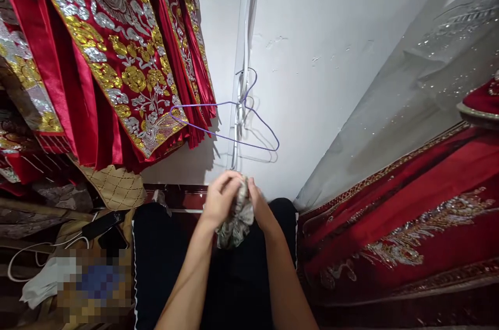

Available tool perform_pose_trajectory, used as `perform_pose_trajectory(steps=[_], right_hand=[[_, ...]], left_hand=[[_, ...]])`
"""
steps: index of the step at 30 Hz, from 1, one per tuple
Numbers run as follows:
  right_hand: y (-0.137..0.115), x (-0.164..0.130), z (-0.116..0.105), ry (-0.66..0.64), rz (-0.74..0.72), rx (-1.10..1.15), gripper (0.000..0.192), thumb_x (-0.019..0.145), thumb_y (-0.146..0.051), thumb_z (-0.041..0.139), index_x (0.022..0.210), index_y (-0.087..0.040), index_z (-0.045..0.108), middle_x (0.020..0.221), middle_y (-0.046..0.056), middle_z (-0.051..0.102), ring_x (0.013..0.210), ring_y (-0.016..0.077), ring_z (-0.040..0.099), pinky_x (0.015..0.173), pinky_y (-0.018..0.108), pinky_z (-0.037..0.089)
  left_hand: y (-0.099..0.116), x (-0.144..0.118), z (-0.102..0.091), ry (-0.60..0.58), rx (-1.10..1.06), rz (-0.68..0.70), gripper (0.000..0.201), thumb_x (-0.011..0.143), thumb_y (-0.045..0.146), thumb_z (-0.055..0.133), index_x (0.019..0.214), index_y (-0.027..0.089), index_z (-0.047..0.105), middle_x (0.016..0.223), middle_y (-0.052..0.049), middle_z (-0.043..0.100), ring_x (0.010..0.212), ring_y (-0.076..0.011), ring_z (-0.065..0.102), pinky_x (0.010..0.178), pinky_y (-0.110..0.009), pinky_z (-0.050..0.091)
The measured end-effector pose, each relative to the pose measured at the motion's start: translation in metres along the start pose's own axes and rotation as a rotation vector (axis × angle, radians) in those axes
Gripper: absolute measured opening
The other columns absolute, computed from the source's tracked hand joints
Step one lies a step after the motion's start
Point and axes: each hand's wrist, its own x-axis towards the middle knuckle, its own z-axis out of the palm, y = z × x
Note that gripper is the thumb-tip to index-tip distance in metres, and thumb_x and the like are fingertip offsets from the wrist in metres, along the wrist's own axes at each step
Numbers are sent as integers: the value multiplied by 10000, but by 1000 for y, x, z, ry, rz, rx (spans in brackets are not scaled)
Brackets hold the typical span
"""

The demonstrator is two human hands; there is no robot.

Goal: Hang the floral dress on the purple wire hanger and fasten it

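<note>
My left hand point(219, 199) and my right hand point(260, 207) meet in front of me, both closed on a small crumpled grey patterned cloth point(236, 221). The cloth bunches between the palms and hangs down a little below them. Beneath the hands lies a black fabric surface point(163, 262). A purple wire hanger point(230, 124) hangs on the white wall just above and beyond the hands.
Red garments with gold and silver embroidery point(117, 60) hang at the upper left. More red embroidered fabric point(409, 231) spreads at the right, under a grey sequined sheer cloth point(409, 86). At lower left are a quilted tan bag point(117, 187), white cables point(23, 257) and clutter.
</note>
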Motion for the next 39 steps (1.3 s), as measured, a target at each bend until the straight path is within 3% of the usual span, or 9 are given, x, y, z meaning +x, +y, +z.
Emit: perform_pose_trajectory(steps=[3, 8, 10, 13, 15, 20, 25, 31, 39], right_hand=[[-4, -4, 12, -136, -82, 196, 660, 928, -748, 322, 1196, -226, 625, 1066, 97, 693, 1055, 267, 653, 890, 400, 536], [-52, 9, 1, -254, -176, -31, 522, 740, -391, 804, 1196, -201, 634, 1083, 72, 702, 1024, 266, 661, 890, 376, 529], [-80, 21, -8, -364, -238, -230, 348, 755, -314, 780, 1060, -171, 694, 954, 57, 715, 871, 223, 666, 781, 328, 526], [-113, 47, -21, -473, -383, -424, 163, 778, -231, 717, 920, -154, 738, 851, 41, 717, 757, 179, 646, 686, 282, 495], [-124, 70, -31, -358, -489, -466, 109, 758, -197, 700, 846, -148, 744, 810, 39, 720, 742, 181, 654, 680, 281, 498], [-92, 136, -51, 20, -655, -563, 357, 787, -214, 668, 1138, -192, 730, 1140, 70, 739, 1080, 258, 676, 970, 394, 507], [-35, 167, -59, -90, -567, -656, 368, 870, -296, 607, 1198, -179, 724, 1255, 100, 708, 1203, 289, 646, 1076, 450, 469], [-34, 135, -95, -122, -540, -732, 391, 930, -387, 559, 1253, -225, 708, 1280, 61, 697, 1243, 290, 623, 1055, 442, 498], [-75, 82, -127, -28, -481, -887, 335, 951, -365, 522, 1217, -258, 694, 1216, 25, 726, 1106, 262, 682, 905, 360, 556]], left_hand=[[15, -3, 13, -121, 265, 124, 223, 988, 364, 509, 973, 209, 669, 977, -54, 664, 944, -198, 619, 883, -319, 475], [24, 25, -13, -224, 470, 264, 461, 966, 361, 547, 1408, 257, 469, 1390, -107, 523, 1295, -254, 495, 1098, -397, 392], [21, 37, -27, -293, 457, 206, 647, 939, 399, 582, 1516, 265, 323, 1504, -116, 426, 1394, -281, 407, 1153, -433, 346], [13, 43, -49, -600, 406, -57, 456, 978, 482, 471, 1332, 206, 551, 1276, -97, 623, 1214, -278, 562, 1044, -408, 456], [8, 40, -63, -754, 454, -191, 440, 958, 537, 479, 1072, 155, 665, 1043, -75, 696, 1007, -264, 635, 906, -366, 519], [5, 28, -98, -649, 819, -186, 362, 941, 471, 477, 969, 172, 678, 968, -56, 727, 904, -260, 649, 824, -327, 507], [10, 32, -123, -631, 1179, -168, 267, 934, 305, 458, 1046, 245, 692, 1030, -81, 744, 983, -279, 685, 853, -333, 481], [19, 47, -143, -764, 1474, -177, 284, 928, 274, 438, 860, 186, 700, 870, -142, 732, 835, -284, 703, 764, -352, 482], [67, 111, -115, -561, 1471, 88, 231, 852, 216, 473, 739, 166, 668, 851, -116, 710, 803, -227, 645, 807, -327, 475]])
